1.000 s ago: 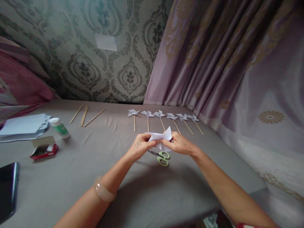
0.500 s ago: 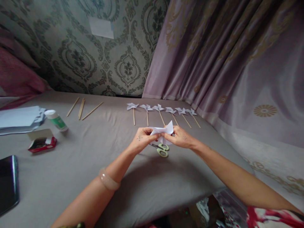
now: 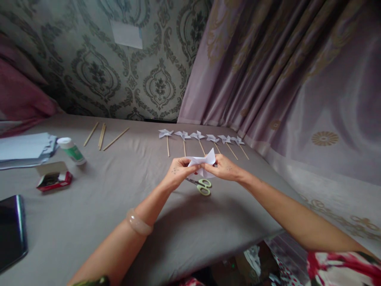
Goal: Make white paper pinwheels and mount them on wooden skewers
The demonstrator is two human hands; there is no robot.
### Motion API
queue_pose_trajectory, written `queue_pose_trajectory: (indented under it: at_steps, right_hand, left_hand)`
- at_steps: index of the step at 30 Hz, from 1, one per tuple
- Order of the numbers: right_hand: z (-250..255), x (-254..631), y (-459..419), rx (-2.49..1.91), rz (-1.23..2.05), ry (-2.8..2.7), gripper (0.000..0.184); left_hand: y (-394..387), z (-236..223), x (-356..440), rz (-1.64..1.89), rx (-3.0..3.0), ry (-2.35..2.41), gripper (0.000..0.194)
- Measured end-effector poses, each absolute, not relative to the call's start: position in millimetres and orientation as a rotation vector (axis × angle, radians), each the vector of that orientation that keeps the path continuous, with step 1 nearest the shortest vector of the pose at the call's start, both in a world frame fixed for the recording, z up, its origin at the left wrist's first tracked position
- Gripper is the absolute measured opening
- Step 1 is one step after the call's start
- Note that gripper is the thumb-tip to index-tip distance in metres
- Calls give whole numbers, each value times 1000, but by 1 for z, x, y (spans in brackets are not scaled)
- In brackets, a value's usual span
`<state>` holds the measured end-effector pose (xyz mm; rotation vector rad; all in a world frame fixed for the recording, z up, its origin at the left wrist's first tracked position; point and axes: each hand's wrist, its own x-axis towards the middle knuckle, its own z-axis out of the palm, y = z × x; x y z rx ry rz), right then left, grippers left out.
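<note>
My left hand (image 3: 177, 174) and my right hand (image 3: 225, 170) meet over the middle of the grey bed sheet (image 3: 125, 186), both pinching a folded white paper piece (image 3: 203, 163) held just above the surface. Under the paper lie green-handled scissors (image 3: 202, 186). Behind my hands, several finished white paper pinwheels on wooden sticks (image 3: 198, 139) lie in a row.
Loose wooden sticks (image 3: 102, 136) lie at the back left. A glue bottle (image 3: 71, 150), a small red open box (image 3: 53, 178), a stack of white paper (image 3: 25, 149) and a dark phone (image 3: 12, 230) sit on the left. A curtain (image 3: 282, 79) hangs on the right.
The view has shifted a little; my hands keep the same pinch on the paper piece and have barely moved over the scissors.
</note>
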<state>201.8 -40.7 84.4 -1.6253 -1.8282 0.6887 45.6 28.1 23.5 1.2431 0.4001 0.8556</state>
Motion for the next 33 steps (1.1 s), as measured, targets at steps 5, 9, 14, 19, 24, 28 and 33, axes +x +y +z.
queue_pose_trajectory:
  at_steps: [5,9,14,19,24,28,33]
  right_hand:
    - [87,193,-30,-1632,775,-1634,23]
    - [89,177,-15,-1534,807,-1486,25]
    - [92,164,2,-1479,786,-1447,23]
    - [92,166,12,-1474,777,-1468,24]
    - [89,168,15,-1483,826,-1450,25]
    - [87,169,15,-1494,822,-1460,26]
    - [87,169,17,-1501,816,-1444,24]
  left_hand:
    - [32,30,44,925,1172,426,20]
    - [40,35,38,992,1068,454,22]
    - [47,43,28,1027,997,464,24]
    - [49,48,21,992,991,452,33]
    - [54,44,19,992,972,465,34]
    - [63,41,12,915,1071,484,30]
    - [76,42,-11,675,1405,457,31]
